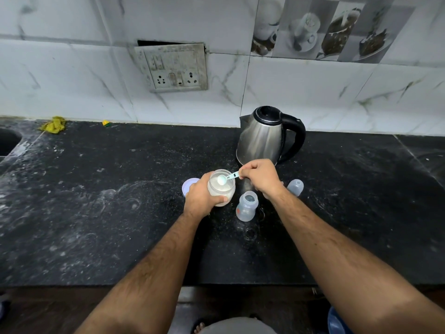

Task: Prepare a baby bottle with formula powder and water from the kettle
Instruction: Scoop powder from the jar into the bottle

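My left hand (200, 197) grips a clear jar of white formula powder (222, 186) standing open on the black counter. My right hand (261, 175) pinches the handle of a small light-blue scoop (225, 178), whose bowl, heaped with white powder, sits over the jar's mouth. An open, clear baby bottle (246, 206) stands upright just right of the jar, below my right hand. The steel kettle with a black handle (267, 136) stands behind, near the wall. The jar's lid (189, 185) lies behind my left hand. The bottle's clear cap (295, 187) stands right of my right wrist.
The black stone counter (108, 201) is dusty with white smears. A sink edge (8, 141) shows at far left. A yellow cloth (53, 125) and a small yellow scrap (106, 123) lie at the back by the tiled wall. A socket panel (174, 68) is on the wall.
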The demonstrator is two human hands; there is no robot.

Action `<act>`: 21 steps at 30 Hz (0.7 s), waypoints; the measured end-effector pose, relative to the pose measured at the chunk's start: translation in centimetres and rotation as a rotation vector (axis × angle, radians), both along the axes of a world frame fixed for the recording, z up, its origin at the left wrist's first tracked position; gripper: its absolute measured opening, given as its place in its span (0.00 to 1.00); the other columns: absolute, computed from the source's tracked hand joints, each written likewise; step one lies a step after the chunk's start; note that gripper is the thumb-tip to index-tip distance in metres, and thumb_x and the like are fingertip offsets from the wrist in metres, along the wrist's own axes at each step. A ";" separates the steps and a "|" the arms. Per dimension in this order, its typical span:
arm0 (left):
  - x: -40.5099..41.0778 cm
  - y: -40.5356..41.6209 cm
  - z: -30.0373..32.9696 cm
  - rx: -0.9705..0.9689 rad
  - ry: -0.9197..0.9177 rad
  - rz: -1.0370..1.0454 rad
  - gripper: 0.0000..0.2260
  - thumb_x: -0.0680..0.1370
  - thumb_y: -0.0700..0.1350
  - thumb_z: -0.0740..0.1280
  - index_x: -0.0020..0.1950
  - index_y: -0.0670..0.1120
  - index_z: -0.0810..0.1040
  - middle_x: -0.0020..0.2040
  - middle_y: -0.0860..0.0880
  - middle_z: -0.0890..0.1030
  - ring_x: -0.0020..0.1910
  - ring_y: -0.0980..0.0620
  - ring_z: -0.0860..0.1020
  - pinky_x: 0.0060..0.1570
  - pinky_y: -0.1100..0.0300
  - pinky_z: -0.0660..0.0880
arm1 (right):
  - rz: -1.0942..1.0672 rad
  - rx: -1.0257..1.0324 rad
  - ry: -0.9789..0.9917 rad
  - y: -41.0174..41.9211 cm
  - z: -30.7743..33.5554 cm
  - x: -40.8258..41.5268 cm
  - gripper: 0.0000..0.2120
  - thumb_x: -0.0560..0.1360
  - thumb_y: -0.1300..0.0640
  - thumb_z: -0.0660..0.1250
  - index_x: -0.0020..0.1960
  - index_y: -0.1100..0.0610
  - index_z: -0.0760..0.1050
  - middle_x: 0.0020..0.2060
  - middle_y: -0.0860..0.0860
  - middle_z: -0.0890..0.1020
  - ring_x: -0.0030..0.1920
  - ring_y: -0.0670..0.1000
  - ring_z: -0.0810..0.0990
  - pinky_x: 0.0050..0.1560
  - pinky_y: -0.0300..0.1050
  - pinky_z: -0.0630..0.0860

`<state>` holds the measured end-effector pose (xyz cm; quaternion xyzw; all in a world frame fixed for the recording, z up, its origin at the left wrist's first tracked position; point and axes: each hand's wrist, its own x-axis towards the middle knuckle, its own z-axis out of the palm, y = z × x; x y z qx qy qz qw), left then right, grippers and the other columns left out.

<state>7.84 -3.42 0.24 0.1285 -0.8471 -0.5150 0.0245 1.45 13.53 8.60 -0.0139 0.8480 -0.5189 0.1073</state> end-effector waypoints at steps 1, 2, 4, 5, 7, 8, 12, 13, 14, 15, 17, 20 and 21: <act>0.0 0.0 0.0 0.004 0.007 0.004 0.38 0.57 0.54 0.77 0.66 0.56 0.71 0.57 0.56 0.81 0.60 0.50 0.77 0.62 0.47 0.73 | -0.013 -0.021 -0.015 0.0 -0.2 0.1 0.08 0.70 0.66 0.71 0.33 0.59 0.82 0.18 0.44 0.75 0.18 0.42 0.68 0.20 0.32 0.62; 0.0 -0.1 0.0 0.013 0.019 0.008 0.37 0.58 0.52 0.78 0.66 0.55 0.72 0.57 0.56 0.80 0.60 0.50 0.77 0.62 0.48 0.73 | -0.032 -0.047 -0.034 0.1 -0.4 0.0 0.09 0.70 0.66 0.71 0.32 0.58 0.82 0.20 0.45 0.75 0.20 0.43 0.67 0.20 0.35 0.62; -0.1 -0.3 -0.1 0.049 0.036 0.018 0.34 0.62 0.45 0.81 0.66 0.53 0.73 0.57 0.55 0.80 0.60 0.51 0.77 0.63 0.51 0.72 | -0.081 -0.100 -0.074 0.2 -0.9 0.0 0.09 0.69 0.65 0.72 0.30 0.57 0.81 0.25 0.54 0.77 0.22 0.48 0.66 0.20 0.38 0.62; -0.1 -0.3 -0.1 0.067 0.040 0.020 0.33 0.63 0.42 0.81 0.65 0.52 0.74 0.57 0.55 0.80 0.60 0.52 0.77 0.64 0.53 0.72 | -0.103 -0.120 -0.089 0.3 -1.0 0.0 0.09 0.69 0.64 0.72 0.31 0.57 0.82 0.28 0.58 0.77 0.23 0.49 0.66 0.21 0.38 0.62; 0.0 -0.4 0.1 0.088 0.052 0.012 0.32 0.64 0.41 0.81 0.65 0.53 0.74 0.57 0.55 0.80 0.60 0.53 0.77 0.64 0.56 0.72 | -0.133 -0.155 -0.104 0.6 -1.1 0.0 0.07 0.69 0.64 0.71 0.32 0.59 0.82 0.32 0.62 0.78 0.22 0.49 0.66 0.21 0.38 0.62; 0.0 -0.4 0.0 0.098 0.057 0.005 0.32 0.63 0.42 0.81 0.64 0.54 0.74 0.57 0.56 0.81 0.60 0.53 0.78 0.64 0.55 0.72 | -0.144 -0.174 -0.106 0.8 -1.1 0.1 0.06 0.69 0.64 0.71 0.33 0.60 0.82 0.33 0.62 0.78 0.22 0.49 0.66 0.21 0.38 0.62; 0.1 -0.5 -0.6 0.075 0.044 -0.001 0.35 0.60 0.52 0.79 0.66 0.54 0.73 0.58 0.56 0.81 0.59 0.54 0.78 0.64 0.50 0.74 | -0.167 -0.248 -0.096 1.5 -0.6 0.5 0.04 0.71 0.65 0.70 0.39 0.66 0.82 0.33 0.61 0.79 0.22 0.48 0.66 0.21 0.38 0.62; 0.2 -0.5 -0.7 0.066 0.028 0.009 0.39 0.60 0.54 0.78 0.69 0.52 0.71 0.60 0.54 0.81 0.61 0.53 0.78 0.65 0.50 0.73 | -0.171 -0.271 -0.090 1.8 -0.4 0.7 0.04 0.71 0.66 0.70 0.40 0.67 0.82 0.33 0.60 0.79 0.23 0.48 0.66 0.20 0.37 0.62; 0.3 -0.5 -0.8 0.063 0.011 0.027 0.44 0.60 0.54 0.79 0.73 0.49 0.68 0.64 0.52 0.79 0.63 0.52 0.77 0.67 0.50 0.72 | -0.174 -0.291 -0.083 2.0 -0.2 0.8 0.04 0.71 0.66 0.70 0.40 0.66 0.82 0.33 0.59 0.80 0.23 0.48 0.66 0.21 0.37 0.62; 0.7 -0.3 -0.8 0.064 -0.012 0.048 0.47 0.61 0.53 0.80 0.77 0.46 0.64 0.68 0.51 0.76 0.66 0.52 0.75 0.69 0.52 0.69 | -0.177 -0.305 -0.078 2.4 -0.1 1.0 0.04 0.71 0.66 0.70 0.40 0.65 0.82 0.33 0.57 0.81 0.23 0.47 0.67 0.21 0.37 0.63; 1.6 0.0 -0.9 0.040 -0.013 0.104 0.47 0.64 0.48 0.82 0.78 0.43 0.61 0.69 0.51 0.73 0.68 0.52 0.72 0.68 0.57 0.67 | -0.189 -0.330 -0.074 3.1 0.1 1.4 0.04 0.72 0.66 0.70 0.39 0.62 0.82 0.33 0.55 0.82 0.22 0.46 0.67 0.21 0.37 0.63; 3.9 0.9 -0.9 -0.040 0.079 0.257 0.34 0.66 0.49 0.81 0.68 0.46 0.73 0.60 0.53 0.76 0.56 0.54 0.76 0.59 0.59 0.72 | -0.212 -0.359 -0.065 4.3 0.1 2.0 0.05 0.72 0.66 0.70 0.38 0.61 0.82 0.33 0.54 0.82 0.23 0.46 0.67 0.21 0.37 0.63; 4.7 1.3 -1.0 -0.053 0.109 0.291 0.27 0.66 0.49 0.81 0.61 0.48 0.77 0.54 0.54 0.78 0.50 0.55 0.77 0.55 0.58 0.75 | -0.220 -0.362 -0.063 4.7 0.0 2.3 0.05 0.72 0.66 0.69 0.38 0.62 0.82 0.33 0.54 0.82 0.23 0.46 0.68 0.21 0.37 0.63</act>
